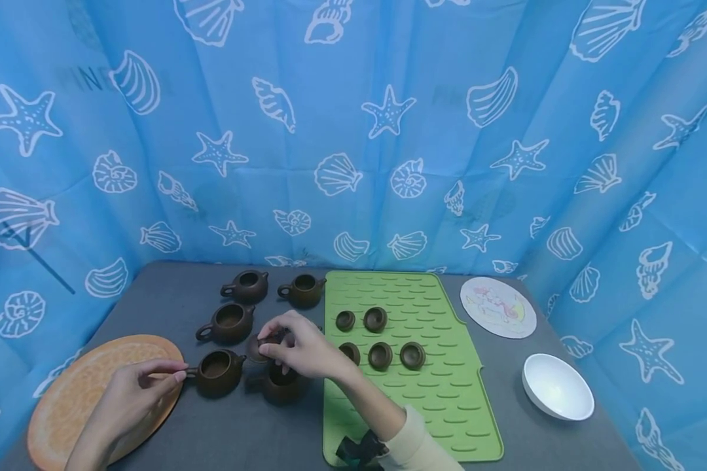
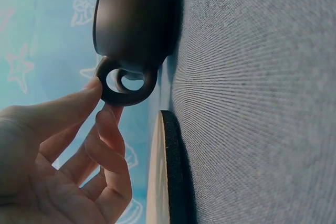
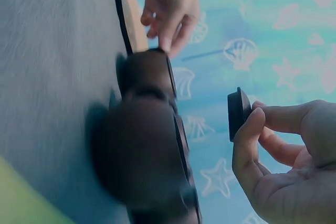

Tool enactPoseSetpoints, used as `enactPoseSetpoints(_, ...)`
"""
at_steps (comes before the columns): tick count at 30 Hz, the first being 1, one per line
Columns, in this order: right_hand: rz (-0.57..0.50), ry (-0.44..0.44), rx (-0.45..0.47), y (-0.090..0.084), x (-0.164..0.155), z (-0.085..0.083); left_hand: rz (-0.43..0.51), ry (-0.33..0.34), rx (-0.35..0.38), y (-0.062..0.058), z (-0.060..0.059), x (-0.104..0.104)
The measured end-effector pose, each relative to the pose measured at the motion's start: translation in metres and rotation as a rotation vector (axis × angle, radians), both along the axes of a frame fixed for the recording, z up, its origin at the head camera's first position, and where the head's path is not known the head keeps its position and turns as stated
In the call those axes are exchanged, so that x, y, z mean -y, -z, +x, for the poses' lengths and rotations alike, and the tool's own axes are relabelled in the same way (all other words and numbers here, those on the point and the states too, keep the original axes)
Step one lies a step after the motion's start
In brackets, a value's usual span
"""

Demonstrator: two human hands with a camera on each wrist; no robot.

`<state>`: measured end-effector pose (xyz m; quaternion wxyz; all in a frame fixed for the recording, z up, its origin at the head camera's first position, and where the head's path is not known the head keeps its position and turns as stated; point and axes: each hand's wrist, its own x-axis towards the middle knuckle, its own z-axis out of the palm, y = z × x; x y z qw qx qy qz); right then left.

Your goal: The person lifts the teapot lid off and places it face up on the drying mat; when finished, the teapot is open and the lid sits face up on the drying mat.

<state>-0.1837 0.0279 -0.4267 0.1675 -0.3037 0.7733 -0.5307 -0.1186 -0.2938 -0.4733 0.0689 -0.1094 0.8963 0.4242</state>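
My left hand (image 1: 131, 398) pinches the ring handle (image 2: 128, 98) of a small dark brown teapot (image 1: 217, 374) between thumb and fingers. That teapot stands upright on the table with its mouth uncovered. Between thumb and fingertips, my right hand (image 1: 306, 347) holds a small dark teapot lid (image 3: 237, 116). In the head view it hangs over the lidless teapots, close above another teapot (image 1: 284, 387) that the hand partly hides. More lidless teapots stand behind, one of them (image 1: 230, 322) just beyond the left-hand teapot.
Several dark lids (image 1: 380, 355) lie on a green ridged mat (image 1: 442, 405) right of the teapots. A round tan board (image 1: 88, 386) lies under the left forearm. At the right are a white bowl (image 1: 558, 386) and a round patterned mat (image 1: 498, 307). A blue shell-print curtain hangs behind.
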Motion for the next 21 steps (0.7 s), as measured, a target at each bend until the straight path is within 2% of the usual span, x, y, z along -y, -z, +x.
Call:
enactPoseSetpoints(10,0.012,0.067,0.02,-0.011,-0.058,-0.008,-0.013,-0.002,-0.005,0.0,0.0,0.0)
enactPoseSetpoints(15,0.023,0.096,-0.001,-0.013,-0.088,-0.012,-0.023,-0.003,-0.003,-0.001,0.0,0.0)
enactPoseSetpoints(21,-0.045,0.074,0.008,-0.01,-0.125,-0.018,-0.027,0.0,0.004,-0.001,-0.001,-0.001)
